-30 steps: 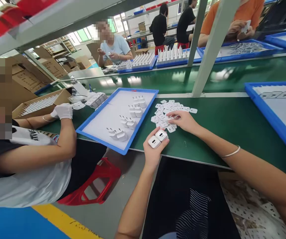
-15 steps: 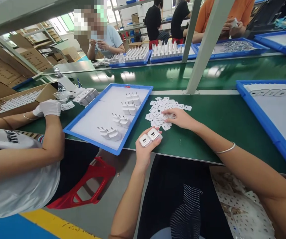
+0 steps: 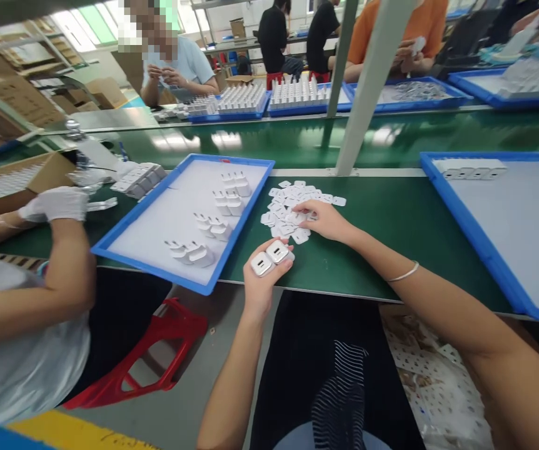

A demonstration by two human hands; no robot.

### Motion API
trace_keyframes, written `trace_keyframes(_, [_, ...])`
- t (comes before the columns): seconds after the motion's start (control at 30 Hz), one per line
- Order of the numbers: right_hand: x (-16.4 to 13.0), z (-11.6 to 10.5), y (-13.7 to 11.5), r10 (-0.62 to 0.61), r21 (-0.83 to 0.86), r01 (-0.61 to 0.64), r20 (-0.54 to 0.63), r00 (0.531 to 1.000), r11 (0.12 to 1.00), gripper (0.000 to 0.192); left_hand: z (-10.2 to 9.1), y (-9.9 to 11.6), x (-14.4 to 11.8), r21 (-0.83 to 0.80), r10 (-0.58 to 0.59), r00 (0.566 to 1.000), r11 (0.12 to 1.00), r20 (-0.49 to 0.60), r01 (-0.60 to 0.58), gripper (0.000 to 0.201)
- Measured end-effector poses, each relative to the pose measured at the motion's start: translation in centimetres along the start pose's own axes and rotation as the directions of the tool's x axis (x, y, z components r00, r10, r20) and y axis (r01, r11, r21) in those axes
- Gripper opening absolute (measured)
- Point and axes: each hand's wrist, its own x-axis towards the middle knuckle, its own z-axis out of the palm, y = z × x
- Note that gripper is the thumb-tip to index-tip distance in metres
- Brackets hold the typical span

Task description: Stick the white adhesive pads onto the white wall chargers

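My left hand (image 3: 260,284) holds two white charger plugs (image 3: 269,257) side by side at the near edge of the green bench (image 3: 391,219), their port faces up. My right hand (image 3: 321,220) rests on a pile of small white stickers (image 3: 288,203) on the bench, fingertips pressing on one of them. Just left of the pile lies a blue-rimmed white tray (image 3: 157,206) carrying several pairs of white plugs (image 3: 208,228) with prongs up.
A co-worker's gloved hand (image 3: 58,203) works at the left beside a cardboard box (image 3: 11,181). Another blue tray (image 3: 499,231) sits at the right. A grey post (image 3: 367,87) rises behind the pile. More people and plug-filled trays (image 3: 269,100) line the far bench.
The view has shifted so everything sits further left. Both my hands stay where they were, the right still on the sticker pile, the left still gripping the two plugs.
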Motion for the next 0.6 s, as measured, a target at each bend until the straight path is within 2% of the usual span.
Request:
trace_keyframes(0.2, [-0.1, -0.5, -0.3, -0.052, 0.073, 0.057, -0.075, 0.996, 0.996, 0.030, 0.2, 0.6, 0.1, 0.014, -0.028, 1.000, 1.000, 0.006, 0.027, 0.047])
trace_keyframes(0.3, [-0.6, -0.9, -1.3, -0.076, 0.144, 0.089, -0.094, 0.993, 0.986, 0.029, 0.0, 0.9, 0.7, 0.006, -0.086, 0.994, 0.996, 0.072, 0.086, 0.049])
trace_keyframes(0.4, [-1.6, -1.0, -2.4, -0.160, 0.229, 0.169, -0.056, 0.985, 0.959, 0.032, -0.2, 0.8, 1.3, -0.019, -0.100, 0.985, 0.994, 0.144, 0.104, 0.049])
trace_keyframes(0.47, [-2.2, -0.8, -3.2, -0.238, 0.225, 0.237, -0.023, 0.971, 0.945, 0.032, -0.3, 0.6, 1.5, -0.022, -0.104, 0.980, 0.994, 0.169, 0.109, 0.051])
trace_keyframes(0.6, [-3.0, -0.4, -4.4, -0.324, 0.170, 0.315, 0.026, 0.946, 0.934, 0.030, -0.2, -0.1, 1.7, 0.001, -0.077, 0.992, 0.997, 0.101, 0.078, 0.053])
